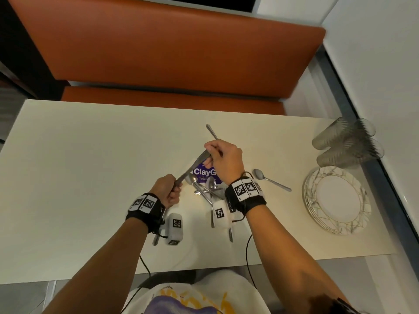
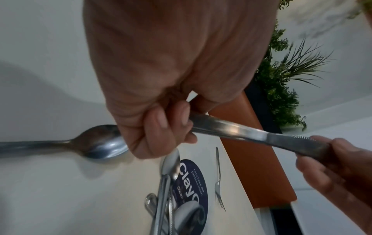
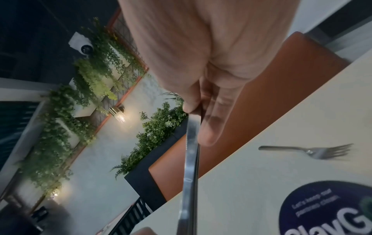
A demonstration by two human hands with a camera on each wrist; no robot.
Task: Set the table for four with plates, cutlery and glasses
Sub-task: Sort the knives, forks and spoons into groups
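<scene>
A thin bundle of steel table knives (image 1: 192,167) hangs over the table's middle, held at both ends. My left hand (image 1: 173,189) grips the handles in a fist (image 2: 167,127). My right hand (image 1: 213,154) pinches the blade end between thumb and fingers (image 3: 209,127). The knives (image 3: 191,159) look like two stacked. Below them lies a pile of spoons and other cutlery (image 1: 205,191). One fork (image 1: 212,132) lies beyond my right hand, and a single spoon (image 1: 269,180) lies to its right. Stacked plates (image 1: 353,214) and clear glasses (image 1: 347,143) stand at the right end.
A round purple sticker (image 1: 204,172) marks the cream table (image 1: 90,166) under the cutlery. Another spoon (image 2: 80,143) lies beneath my left wrist. An orange bench (image 1: 158,46) runs along the far side. A wall stands beyond the table's right edge.
</scene>
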